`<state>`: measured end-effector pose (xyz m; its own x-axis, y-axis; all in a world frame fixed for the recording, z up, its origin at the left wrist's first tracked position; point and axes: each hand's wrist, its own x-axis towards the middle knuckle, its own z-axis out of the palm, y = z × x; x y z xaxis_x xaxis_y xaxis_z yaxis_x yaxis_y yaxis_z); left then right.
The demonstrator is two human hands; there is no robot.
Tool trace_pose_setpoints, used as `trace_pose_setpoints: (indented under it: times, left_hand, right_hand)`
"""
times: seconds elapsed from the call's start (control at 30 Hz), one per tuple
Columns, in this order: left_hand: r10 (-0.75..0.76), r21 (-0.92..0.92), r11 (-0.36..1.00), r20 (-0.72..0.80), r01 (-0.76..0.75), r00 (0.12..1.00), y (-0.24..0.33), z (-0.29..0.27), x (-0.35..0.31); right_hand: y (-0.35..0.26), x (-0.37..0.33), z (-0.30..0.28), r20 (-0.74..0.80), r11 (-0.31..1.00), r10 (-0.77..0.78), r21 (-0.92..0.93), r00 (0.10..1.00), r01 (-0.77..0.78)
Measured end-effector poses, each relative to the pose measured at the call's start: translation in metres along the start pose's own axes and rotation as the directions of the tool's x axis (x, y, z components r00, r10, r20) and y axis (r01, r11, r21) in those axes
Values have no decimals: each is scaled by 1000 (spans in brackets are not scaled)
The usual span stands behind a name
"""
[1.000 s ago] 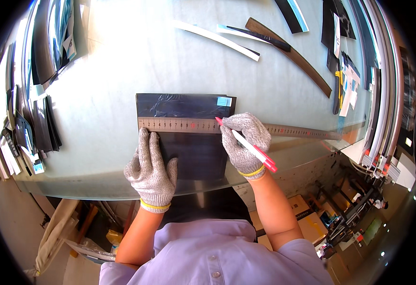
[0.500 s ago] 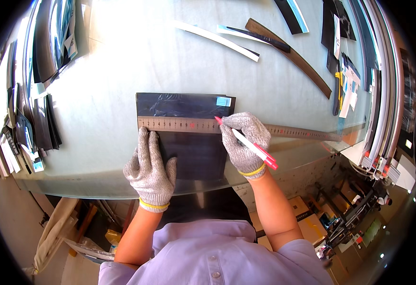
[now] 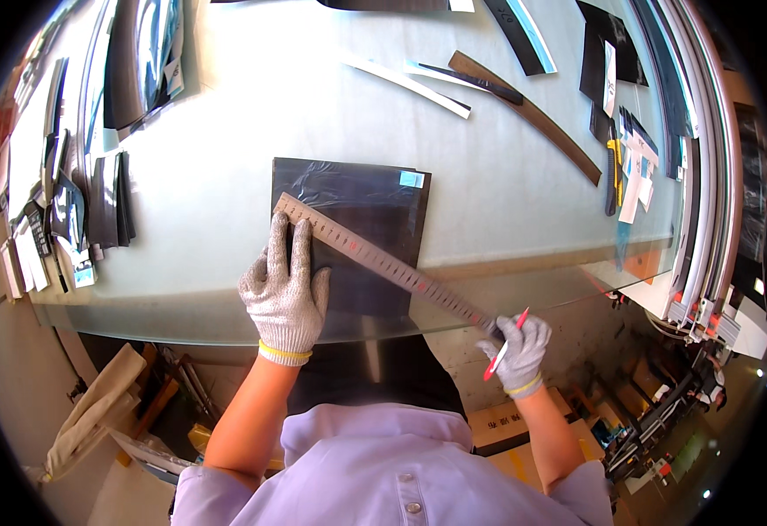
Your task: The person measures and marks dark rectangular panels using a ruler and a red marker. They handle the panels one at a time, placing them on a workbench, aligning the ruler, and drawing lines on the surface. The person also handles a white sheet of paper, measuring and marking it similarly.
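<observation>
Left hand: my gloved left hand (image 3: 285, 289) lies flat, fingers together and pressed down on the far-left end of the steel ruler (image 3: 383, 260), pinning it to the dark sheet (image 3: 362, 219).
Right hand: my right hand (image 3: 517, 351) is off the near edge of the bench (image 3: 226, 175), fingers curled around the ruler's near-right end, red pen (image 3: 504, 344) tucked in the same grip.
Ruler: runs diagonally across the sheet from its far-left corner area out past the near bench edge; one end held down as a pivot, I judge, while the other end gets steered.
Sheet: dark, film-wrapped, flat on the glass bench, near edge overhanging toward me; small pale label at far-right corner.
Change: a second ago the ruler lay straight across the sheet, left to right, with my right hand on the sheet holding the pen at its edge. Now the ruler is swung diagonal and the right hand has dropped below the bench edge. Left hand shifted up onto the ruler end.
Around: dark strips and offcuts (image 3: 524, 96) far right, stacked samples far left.
</observation>
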<state>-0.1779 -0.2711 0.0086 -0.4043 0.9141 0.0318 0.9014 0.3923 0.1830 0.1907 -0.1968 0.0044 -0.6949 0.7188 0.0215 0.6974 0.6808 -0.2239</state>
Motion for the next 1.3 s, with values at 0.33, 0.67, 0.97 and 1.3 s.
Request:
trace_pose_setpoints:
  times: [0.33, 0.67, 0.97, 1.3]
  left_hand:
    - [-6, -57, 998, -169, -4, 986, 7, 6, 40]
    - [86, -152, 985, 19, -82, 996, 9, 3, -52]
    - [58, -198, 979, 66, -44, 996, 6, 0, -47]
    - [26, -223, 975, 107, -2, 994, 6, -2, -43]
  right_hand:
    - [-12, 70, -27, 64, 783, 286, 559, 956, -272]
    - [33, 78, -10, -57, 857, 200, 494, 978, -147]
    - [38, 89, -5, -36, 874, 213, 453, 976, -174]
    - [44, 96, -5, -33, 903, 197, 395, 980, -168]
